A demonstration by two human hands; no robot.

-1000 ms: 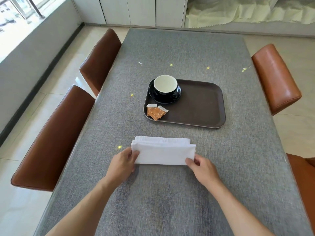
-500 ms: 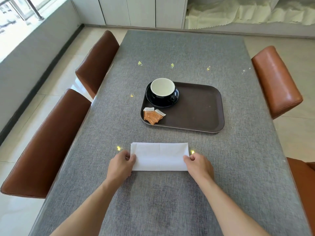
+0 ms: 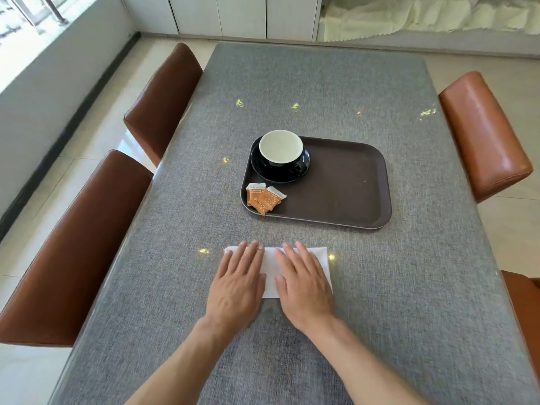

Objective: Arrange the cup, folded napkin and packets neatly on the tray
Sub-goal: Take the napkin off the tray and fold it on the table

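The tray (image 3: 350, 185) was a dark brown rounded rectangle with a low raised rim and a matte, finely textured floor. It lay flat on the table (image 3: 321, 83), past the person's hands.

Tray contents:
- A black saucer (image 3: 263, 173) sat in the far-left corner of the tray.
- A black cup (image 3: 281, 150) with a pale, cream-coloured interior stood upright on the saucer. Its handle pointed toward the near right. The cup appeared empty.
- Two small orange packets (image 3: 264, 198) with white ends lay in the near-left corner, overlapping each other, just beside the saucer.
- The right half of the tray floor held nothing.

The folded napkin (image 3: 270, 273) was a white rectangular strip of soft, thin material. It lay flat on the table, on the near side of the tray and apart from it.

The left hand (image 3: 238, 283) rested palm-down on the left part of the napkin, fingers straight and close together, gripping nothing. The right hand (image 3: 304, 283) lay the same way on the right part, flat and spread, likewise gripping nothing. The two hands sat side by side, with a narrow strip of napkin showing between them.

The table surface was a grey woven-look covering. Brown leather-look chairs (image 3: 163, 97) with rounded backs stood along both long sides.
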